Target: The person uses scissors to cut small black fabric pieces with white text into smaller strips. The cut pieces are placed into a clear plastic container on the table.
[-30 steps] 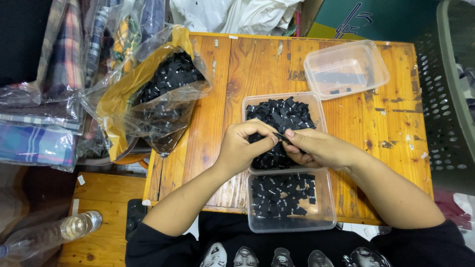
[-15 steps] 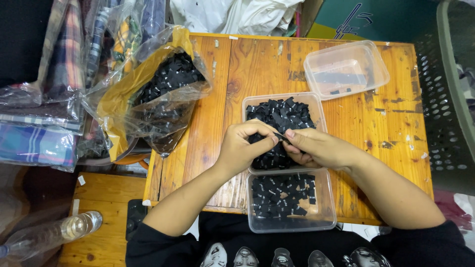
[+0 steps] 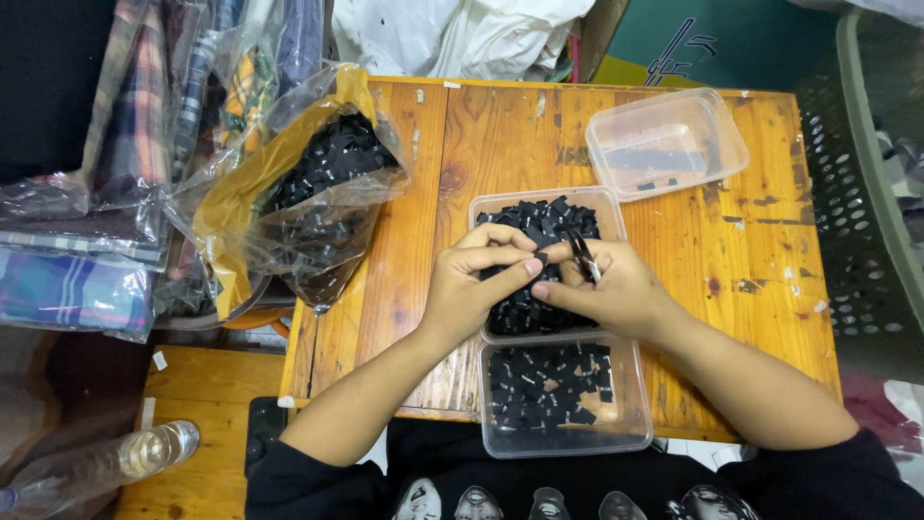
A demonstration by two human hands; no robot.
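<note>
On the wooden table lay a plastic bag of black pieces, an almost empty tub and two tubs holding black pieces. Above the middle tub, the left hand and right hand met fingertip to fingertip. Their grip was pinched together on a small black piece, the right also clamping small scissors.

Black labels in mid tub; clear/yellow bag of labels, table's left edge
</note>
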